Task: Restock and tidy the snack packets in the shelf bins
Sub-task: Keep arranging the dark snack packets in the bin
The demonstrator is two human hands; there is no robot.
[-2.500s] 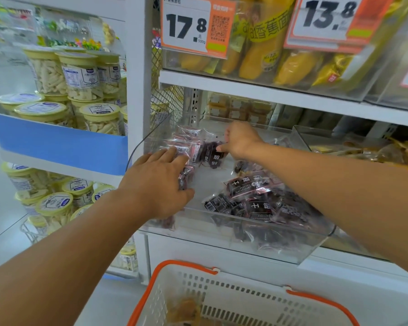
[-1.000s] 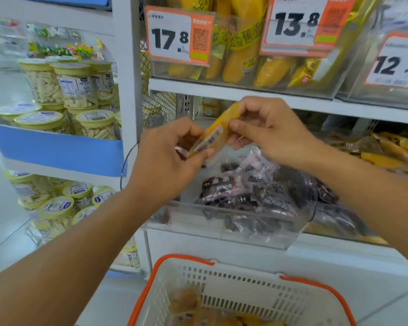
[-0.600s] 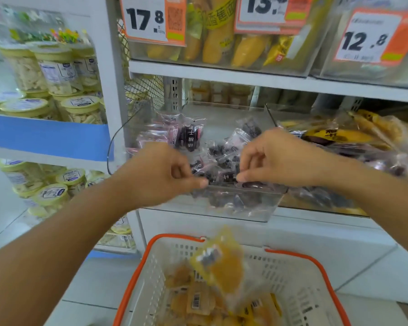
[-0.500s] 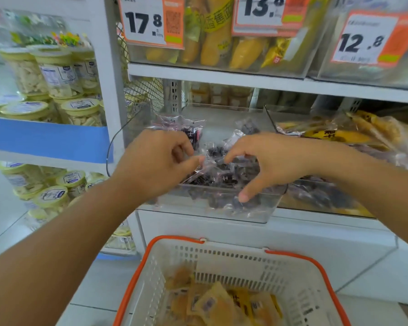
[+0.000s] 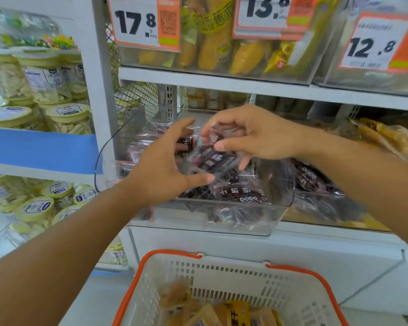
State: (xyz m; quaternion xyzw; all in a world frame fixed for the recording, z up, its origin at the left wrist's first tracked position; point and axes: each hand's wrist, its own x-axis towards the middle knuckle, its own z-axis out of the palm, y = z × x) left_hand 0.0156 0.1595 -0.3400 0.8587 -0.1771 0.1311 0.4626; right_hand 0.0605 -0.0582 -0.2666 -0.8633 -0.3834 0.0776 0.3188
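Now that the yellow packet held a second ago is gone from the hands and more yellow packets [image 5: 236, 312] lie in the basket [image 5: 222, 274] below the bin [image 5: 240, 222], the stray item appears to have been cleared, and tidying of the dark packets seems resumed. One dark packet [image 5: 212, 158] has been lifted above the bin since half a second ago. It is pinched at its upper edge by the right hand [image 5: 250, 135], thumb under and fingers curled over. The left hand [image 5: 165, 170] is spread, its thumb beneath the packet's lower edge; contact cannot be told. The remaining dark packets [image 5: 240, 194] are heaped inside the bin, under both grips.
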